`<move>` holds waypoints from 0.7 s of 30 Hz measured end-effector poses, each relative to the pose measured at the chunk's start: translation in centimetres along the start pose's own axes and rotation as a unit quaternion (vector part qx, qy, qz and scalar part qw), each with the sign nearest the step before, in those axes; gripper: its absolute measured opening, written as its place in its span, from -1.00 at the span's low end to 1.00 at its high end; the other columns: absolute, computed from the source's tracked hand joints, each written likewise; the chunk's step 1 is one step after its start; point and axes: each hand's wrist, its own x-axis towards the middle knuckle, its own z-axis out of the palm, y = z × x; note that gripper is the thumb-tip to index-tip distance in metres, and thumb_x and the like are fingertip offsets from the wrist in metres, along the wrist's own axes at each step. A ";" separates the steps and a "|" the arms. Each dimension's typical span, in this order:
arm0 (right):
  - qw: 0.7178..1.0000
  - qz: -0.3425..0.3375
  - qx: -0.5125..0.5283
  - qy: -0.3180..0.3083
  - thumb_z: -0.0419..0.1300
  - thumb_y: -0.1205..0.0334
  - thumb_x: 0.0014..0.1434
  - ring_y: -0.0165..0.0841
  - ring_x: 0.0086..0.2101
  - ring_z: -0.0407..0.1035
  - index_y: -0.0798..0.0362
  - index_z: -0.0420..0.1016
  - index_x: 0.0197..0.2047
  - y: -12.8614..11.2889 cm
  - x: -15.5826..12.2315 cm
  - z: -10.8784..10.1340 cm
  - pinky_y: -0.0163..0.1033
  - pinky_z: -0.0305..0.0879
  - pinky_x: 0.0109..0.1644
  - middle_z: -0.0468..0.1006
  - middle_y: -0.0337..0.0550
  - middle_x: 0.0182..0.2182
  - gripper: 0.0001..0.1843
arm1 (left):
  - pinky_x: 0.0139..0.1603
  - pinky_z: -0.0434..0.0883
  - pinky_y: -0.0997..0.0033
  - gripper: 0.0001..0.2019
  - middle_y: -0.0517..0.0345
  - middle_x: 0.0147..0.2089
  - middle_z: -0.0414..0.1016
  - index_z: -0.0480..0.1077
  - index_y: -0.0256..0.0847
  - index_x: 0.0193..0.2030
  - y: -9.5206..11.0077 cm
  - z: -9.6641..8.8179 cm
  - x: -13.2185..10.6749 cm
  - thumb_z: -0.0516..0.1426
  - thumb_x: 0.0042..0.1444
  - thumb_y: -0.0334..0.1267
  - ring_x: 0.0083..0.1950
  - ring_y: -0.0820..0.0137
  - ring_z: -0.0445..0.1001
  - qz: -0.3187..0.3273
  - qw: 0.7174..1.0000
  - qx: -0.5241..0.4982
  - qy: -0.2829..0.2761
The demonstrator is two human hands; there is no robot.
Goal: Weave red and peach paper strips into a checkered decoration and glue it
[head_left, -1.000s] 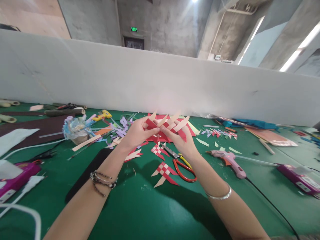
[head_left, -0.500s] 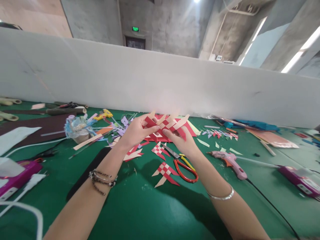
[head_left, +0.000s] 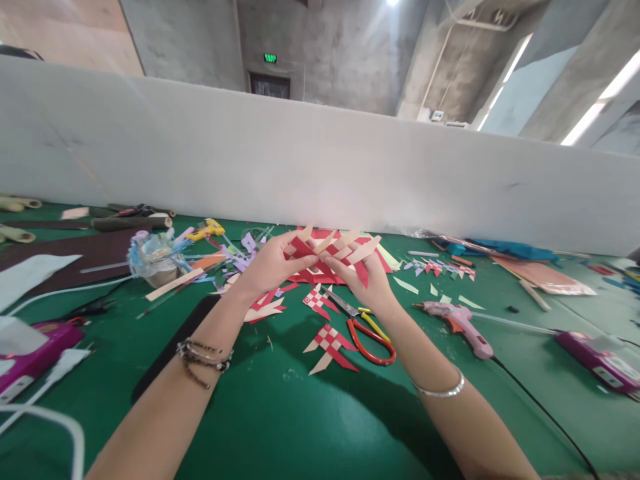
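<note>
Woven strips (head_left: 345, 249) sat in the fingers (head_left: 304, 261), above the bench (head_left: 280, 427). Nearer the wearer than the fingers lay scissors (head_left: 359, 312) and two woven fish (head_left: 330, 343). Right of the fingers lay one glue gun (head_left: 463, 322), left a second glue gun (head_left: 214, 227); beyond the fingers stood a partition (head_left: 320, 167).

The held woven strips (head_left: 343, 247) look like smooth, matt paper; so does the fish-shaped piece (head_left: 329, 339); the scissor blades (head_left: 341, 301) are shiny metal, the red handle (head_left: 381, 362) glossy plastic; the pink glue gun (head_left: 465, 323) is smooth plastic; the bangle (head_left: 443, 394) is polished metal; the green counter (head_left: 280, 420) is smooth with a soft sheen; the rear wall (head_left: 330, 47) looks like rough, matt concrete.
</note>
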 end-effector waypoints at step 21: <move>0.918 -0.127 -0.376 0.025 0.06 0.10 0.15 -0.44 -0.43 0.28 -0.27 0.49 -0.53 0.0 -0.9 -0.7 -0.07 0.00 -0.02 0.45 -0.35 -0.52 -0.72 | -0.22 0.42 0.36 -0.59 0.01 -0.27 0.49 0.40 -0.17 -0.44 -2.0 -0.9 0.1 0.10 -0.11 0.19 -0.21 0.31 0.46 -0.056 0.959 -0.179 -0.211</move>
